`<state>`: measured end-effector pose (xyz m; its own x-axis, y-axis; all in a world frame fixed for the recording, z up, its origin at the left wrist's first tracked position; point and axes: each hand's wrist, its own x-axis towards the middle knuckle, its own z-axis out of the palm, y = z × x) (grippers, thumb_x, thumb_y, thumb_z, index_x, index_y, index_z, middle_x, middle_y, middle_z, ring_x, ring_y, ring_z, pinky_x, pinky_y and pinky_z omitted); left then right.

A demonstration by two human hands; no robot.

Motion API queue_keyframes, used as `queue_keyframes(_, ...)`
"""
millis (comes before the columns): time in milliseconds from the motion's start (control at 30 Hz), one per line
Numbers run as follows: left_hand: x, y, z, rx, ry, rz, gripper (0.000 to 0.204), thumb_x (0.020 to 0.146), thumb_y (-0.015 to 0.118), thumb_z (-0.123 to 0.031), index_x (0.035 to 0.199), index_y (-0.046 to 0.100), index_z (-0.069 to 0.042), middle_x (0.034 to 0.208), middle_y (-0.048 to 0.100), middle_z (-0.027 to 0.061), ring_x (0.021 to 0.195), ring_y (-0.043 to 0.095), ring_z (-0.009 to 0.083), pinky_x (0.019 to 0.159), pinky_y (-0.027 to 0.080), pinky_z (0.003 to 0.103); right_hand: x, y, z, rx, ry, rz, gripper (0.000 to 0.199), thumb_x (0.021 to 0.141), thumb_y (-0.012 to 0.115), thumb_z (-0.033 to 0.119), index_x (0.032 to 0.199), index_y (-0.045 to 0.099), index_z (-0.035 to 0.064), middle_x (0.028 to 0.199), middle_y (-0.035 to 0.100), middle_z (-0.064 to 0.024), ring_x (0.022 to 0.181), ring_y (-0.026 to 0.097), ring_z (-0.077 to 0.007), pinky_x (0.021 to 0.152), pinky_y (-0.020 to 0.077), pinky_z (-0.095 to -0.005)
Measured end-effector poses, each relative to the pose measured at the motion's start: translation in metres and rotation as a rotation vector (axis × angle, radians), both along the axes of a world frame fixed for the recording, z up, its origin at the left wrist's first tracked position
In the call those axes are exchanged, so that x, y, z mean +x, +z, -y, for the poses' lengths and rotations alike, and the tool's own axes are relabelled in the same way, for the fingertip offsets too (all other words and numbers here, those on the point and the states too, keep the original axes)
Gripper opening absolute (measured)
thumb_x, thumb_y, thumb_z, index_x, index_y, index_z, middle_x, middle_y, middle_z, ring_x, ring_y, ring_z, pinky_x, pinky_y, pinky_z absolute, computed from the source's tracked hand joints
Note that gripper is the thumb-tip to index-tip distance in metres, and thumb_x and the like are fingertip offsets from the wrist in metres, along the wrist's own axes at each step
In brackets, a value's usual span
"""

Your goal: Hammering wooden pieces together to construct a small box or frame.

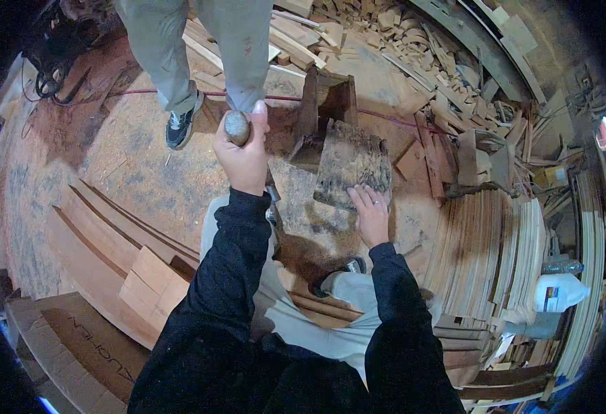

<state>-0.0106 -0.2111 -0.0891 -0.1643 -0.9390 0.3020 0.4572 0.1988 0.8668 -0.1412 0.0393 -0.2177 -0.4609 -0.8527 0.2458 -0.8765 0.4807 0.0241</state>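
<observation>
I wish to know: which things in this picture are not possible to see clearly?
All in the head view:
Handle: much of its length is hidden by the left hand.
Dark board under the right hand: its underside faces away.
Co-worker's legs: everything above is cut off by the top edge.
Cardboard box: partly cut off by the lower edge.

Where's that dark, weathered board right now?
In the head view, the weathered board is just right of centre, with the right hand on its near edge and a boxy wooden piece beyond.
</observation>
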Motion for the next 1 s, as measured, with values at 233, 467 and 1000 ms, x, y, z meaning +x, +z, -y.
queue_keyframes(233,0.002,-0.001,-0.001,0.083,-0.048,-0.013,0.024,0.081,0.07,-0.019,0.068,0.054,-0.007,0.06,0.053,-0.0028,0.052,0.045,0.0037,0.048,0.034,0.019,0.033,-0.001,-0.019,0.009,-0.008,0.01,0.054,0.07,0.054,0.001,0.122,0.051,0.0156,0.128,0.05,-0.0042,0.118,0.044,-0.0263,0.102,0.0308,-0.0446)
queue_keyframes(467,0.001,0.002,-0.011,0.046,-0.052,0.025,0.022,0.082,0.07,-0.019,0.071,0.057,-0.006,0.061,0.053,-0.0028,0.053,0.045,0.0037,0.049,0.035,0.019,0.062,0.005,-0.035,-0.009,-0.013,0.026,0.054,0.069,0.051,-0.001,0.121,0.05,0.0126,0.125,0.051,-0.0061,0.117,0.043,-0.0269,0.099,0.0303,-0.0458)
queue_keyframes(1000,-0.01,-0.006,-0.008,0.069,-0.082,-0.05,0.017,0.082,0.068,-0.017,0.075,0.059,-0.004,0.061,0.054,-0.0021,0.052,0.045,0.0037,0.048,0.033,0.019,0.062,0.046,-0.052,-0.503,-0.467,0.486,0.047,0.08,0.054,0.001,0.126,0.046,0.0029,0.117,0.056,-0.0179,0.106,0.055,-0.033,0.09,0.0416,-0.0383)
